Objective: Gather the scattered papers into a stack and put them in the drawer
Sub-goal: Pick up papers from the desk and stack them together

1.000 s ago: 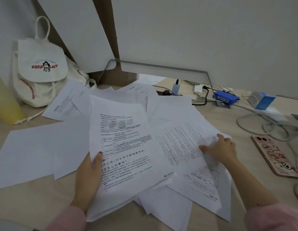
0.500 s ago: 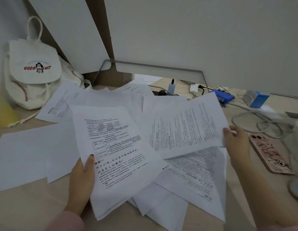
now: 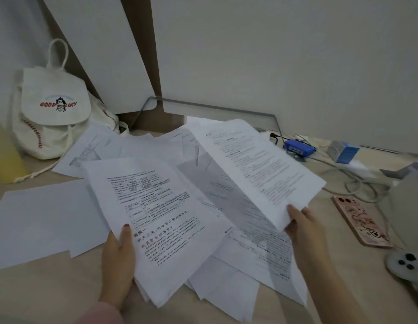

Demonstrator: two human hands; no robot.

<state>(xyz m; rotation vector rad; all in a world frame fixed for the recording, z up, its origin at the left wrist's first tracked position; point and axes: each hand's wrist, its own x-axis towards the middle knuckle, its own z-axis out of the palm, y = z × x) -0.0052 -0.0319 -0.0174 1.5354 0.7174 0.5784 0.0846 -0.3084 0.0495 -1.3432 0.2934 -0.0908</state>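
Note:
My left hand [image 3: 118,260] grips a stack of printed papers [image 3: 161,220] by its lower left edge, thumb on top. In my right hand [image 3: 302,224] a single printed sheet [image 3: 257,167] is pinched at its lower corner and lifted off the desk, tilted up to the right. More printed sheets [image 3: 261,249] lie spread on the wooden desk [image 3: 39,293] beneath and between both hands. Blank-looking sheets [image 3: 42,218] lie at the left, and others [image 3: 98,148] fan out toward the back. No drawer is in view.
A white drawstring bag [image 3: 53,113] leans at the back left beside a yellow object [image 3: 4,155]. At the right lie a pink-cased phone [image 3: 360,220], cables [image 3: 357,183], a blue device [image 3: 298,148], a small blue box [image 3: 343,152] and a white controller [image 3: 407,267].
My right hand went from pressing on a sheet on the desk to lifting it clear and swinging it up and leftward. The left hand keeps its hold on the stack.

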